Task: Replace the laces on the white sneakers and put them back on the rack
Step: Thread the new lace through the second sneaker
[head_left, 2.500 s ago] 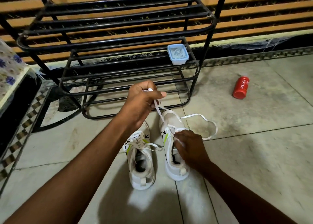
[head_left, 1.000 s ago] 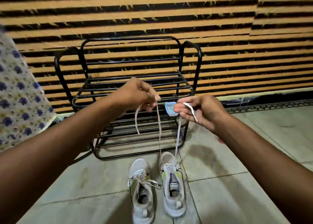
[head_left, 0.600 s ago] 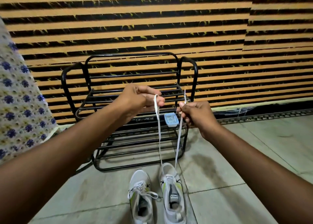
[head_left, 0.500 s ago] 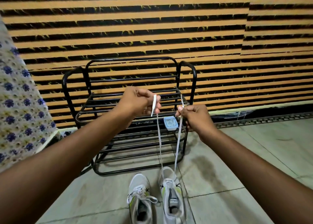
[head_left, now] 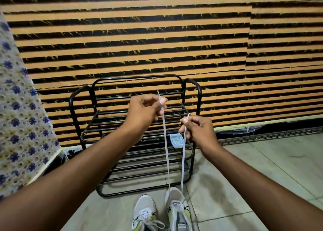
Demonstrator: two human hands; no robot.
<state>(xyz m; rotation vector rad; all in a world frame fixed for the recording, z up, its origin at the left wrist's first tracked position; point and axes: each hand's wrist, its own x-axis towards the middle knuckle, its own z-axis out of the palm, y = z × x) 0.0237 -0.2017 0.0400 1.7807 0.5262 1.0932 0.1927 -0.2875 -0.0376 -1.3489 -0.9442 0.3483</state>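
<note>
Bare tiled floor (head_left: 262, 178) lies open to the right of the two sneakers (head_left: 162, 211), while ahead the black rack (head_left: 192, 154) with a small blue box (head_left: 176, 140) on its shelf, the striped wall (head_left: 174, 38) behind and patterned cloth (head_left: 21, 117) at left block passage.

Two sneakers (head_left: 162, 213) side by side before rack (head_left: 139, 143); small box (head_left: 176, 140) on rack shelf

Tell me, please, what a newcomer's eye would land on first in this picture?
Probably the two hands raised mid-frame: the left hand and right hand each pinch one end of a white lace pulled taut up from the right sneaker on the floor. Behind stands a black rack against an orange-and-black striped wall.
</note>
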